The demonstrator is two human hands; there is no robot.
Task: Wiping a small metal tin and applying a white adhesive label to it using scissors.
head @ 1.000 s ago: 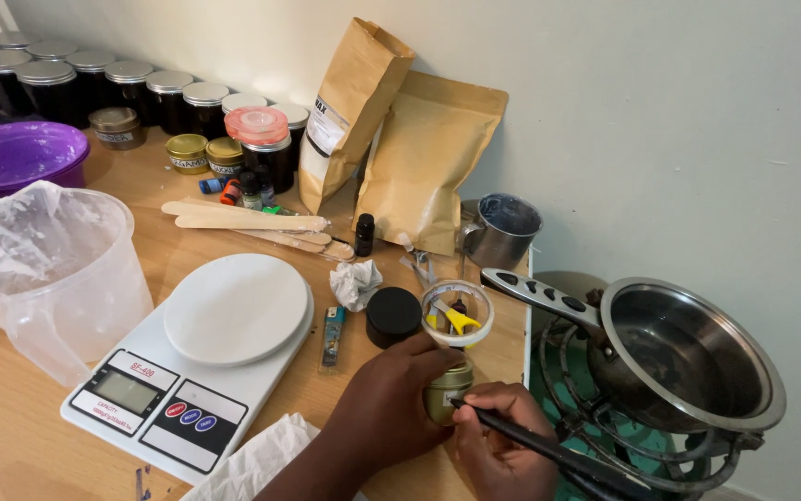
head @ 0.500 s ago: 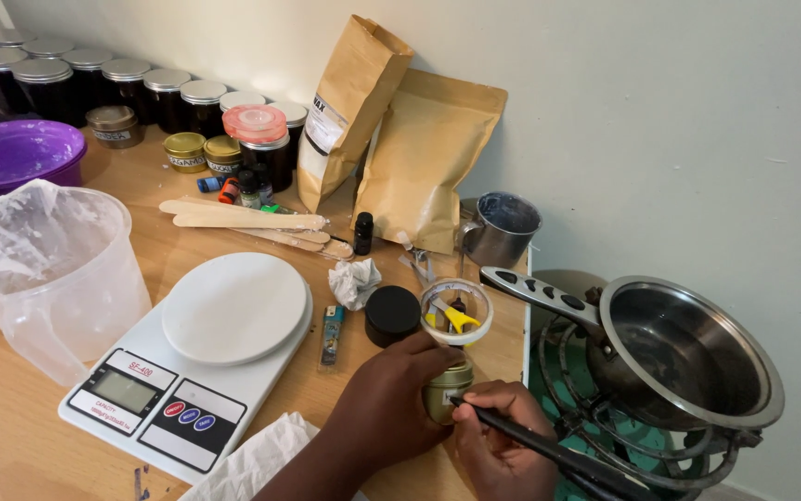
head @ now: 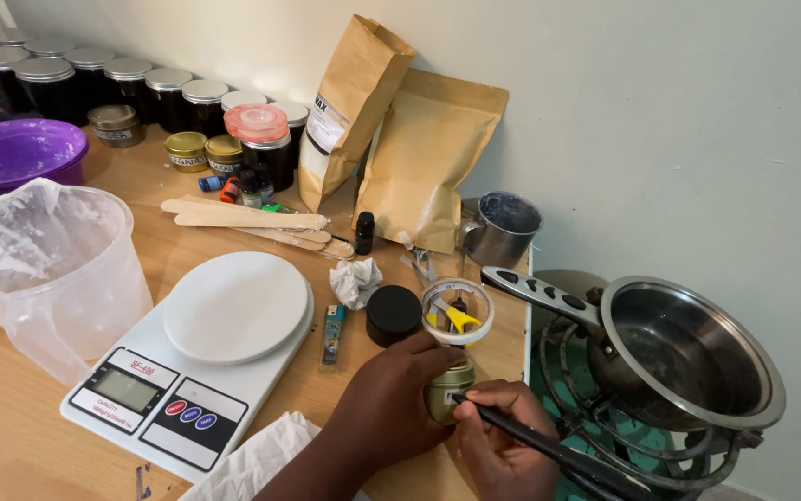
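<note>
At the far left a purple bowl (head: 12, 153) sits by the counter's (head: 11, 436) back edge, with a cloudy plastic jug (head: 43, 269) in front of it near the left border. A white kitchen scale (head: 198, 357) fills the middle, leaving a bare strip of wooden counter at the lower left. Behind it lie flat wooden sticks (head: 243, 219), a row of dark jars with silver lids (head: 94, 85) along the pale wall, and two brown paper bags (head: 400, 148) leaning on that wall. The left hand (head: 391, 399) wraps closed around a small gold tin (head: 449, 391) close to the counter's right edge, just below a black lid (head: 393, 314) and a clear round tub (head: 457, 311). The right hand (head: 503, 441) grips a thin black stick (head: 549, 450), its tip touching the tin. Past the edge, a steel pan (head: 688, 353) rests on a wire burner stand (head: 605, 436), crowding the hands' right side.
</note>
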